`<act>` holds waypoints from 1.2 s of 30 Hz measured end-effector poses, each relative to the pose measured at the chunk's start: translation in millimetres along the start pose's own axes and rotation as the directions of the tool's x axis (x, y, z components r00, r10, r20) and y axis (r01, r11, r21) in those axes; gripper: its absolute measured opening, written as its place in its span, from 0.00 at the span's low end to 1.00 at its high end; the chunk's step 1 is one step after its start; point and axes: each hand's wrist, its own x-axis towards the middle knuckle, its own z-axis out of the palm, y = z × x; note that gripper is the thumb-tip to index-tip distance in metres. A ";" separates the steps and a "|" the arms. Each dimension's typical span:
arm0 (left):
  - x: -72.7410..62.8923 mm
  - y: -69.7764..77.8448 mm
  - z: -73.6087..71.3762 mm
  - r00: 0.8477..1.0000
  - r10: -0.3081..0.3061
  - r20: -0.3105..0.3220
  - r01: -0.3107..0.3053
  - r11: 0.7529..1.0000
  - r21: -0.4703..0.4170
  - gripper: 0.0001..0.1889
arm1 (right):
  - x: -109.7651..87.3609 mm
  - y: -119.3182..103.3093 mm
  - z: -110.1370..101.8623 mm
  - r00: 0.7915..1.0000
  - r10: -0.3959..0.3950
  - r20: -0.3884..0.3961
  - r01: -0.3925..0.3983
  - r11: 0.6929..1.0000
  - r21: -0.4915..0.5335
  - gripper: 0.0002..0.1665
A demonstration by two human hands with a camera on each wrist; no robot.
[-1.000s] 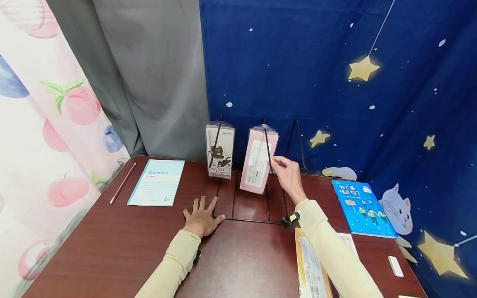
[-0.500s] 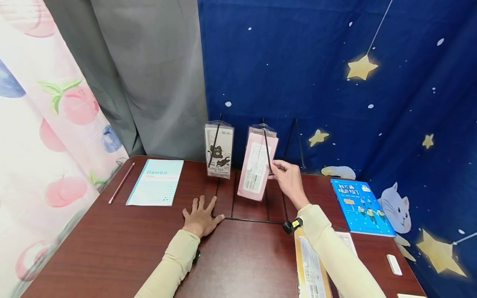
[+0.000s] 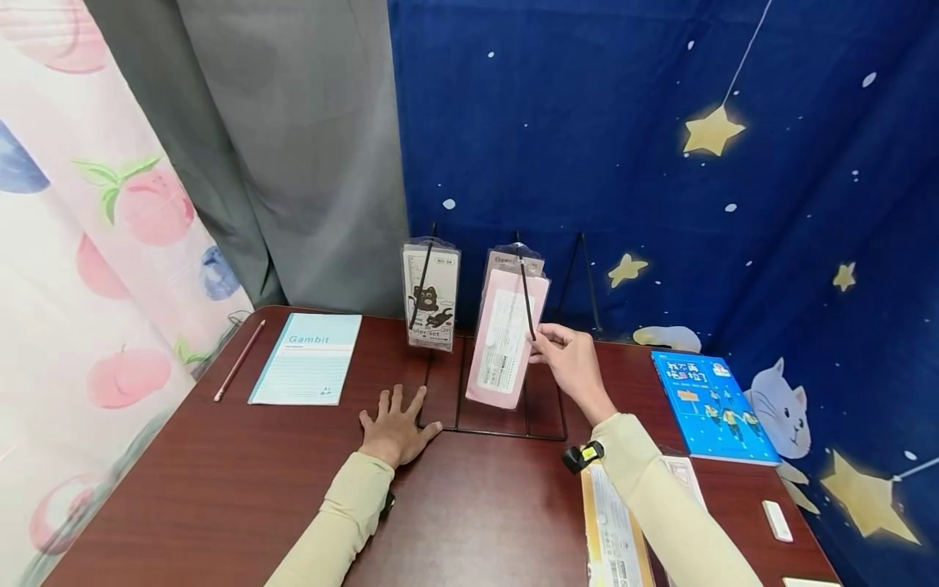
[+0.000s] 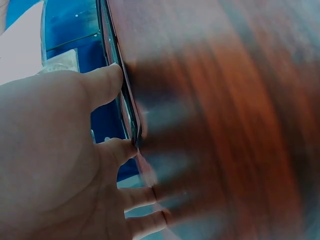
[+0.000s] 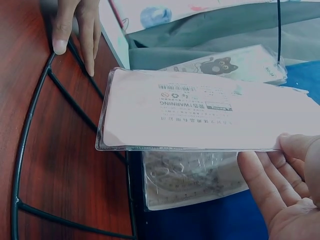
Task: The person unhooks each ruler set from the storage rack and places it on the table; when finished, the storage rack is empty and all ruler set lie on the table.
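Observation:
My right hand [image 3: 575, 363] pinches the right edge of a pink-backed ruler-set packet [image 3: 504, 338], thumb and fingers near the tip of a black wire hook [image 3: 526, 293]. In the right wrist view, the thumb lies at the edge of its printed pink back [image 5: 195, 112]. Another clear packet of rulers [image 5: 185, 180] shows behind it. On the left arm of the black wire rack [image 3: 484, 431] hangs a ruler set with a cat print [image 3: 433, 297]. My left hand [image 3: 396, 428] lies spread on the table, thumb and fingertips by the rack's base.
To the left are a Gambit notebook [image 3: 308, 363] and a pencil [image 3: 240, 360]. A blue book [image 3: 715, 408], a white eraser [image 3: 778, 522] and a yellow-edged packet [image 3: 616, 530] are on the right. A third rack arm [image 3: 591, 285] stands before the blue curtain [image 3: 623, 122].
The pink-backed packet and my right hand have moved a little downward, showing more of the packet behind at the top. My left hand has stayed in place.

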 end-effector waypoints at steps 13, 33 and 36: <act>-1.1 2.0 -2.1 1.000 -0.004 0.010 0.004 1.000 -0.009 0.38 | -15.8 -5.4 -5.6 1.000 0.009 0.024 -0.008 0.999 -0.050 0.14; -0.3 1.3 -1.1 1.000 0.002 0.015 -0.002 1.000 -0.004 0.38 | -40.0 -14.0 -12.7 0.998 0.039 0.047 -0.034 0.994 -0.102 0.16; 0.1 1.2 -0.8 1.000 0.003 0.013 -0.003 1.000 -0.003 0.38 | -43.5 -14.4 -14.5 0.998 0.031 0.056 -0.024 0.993 -0.113 0.16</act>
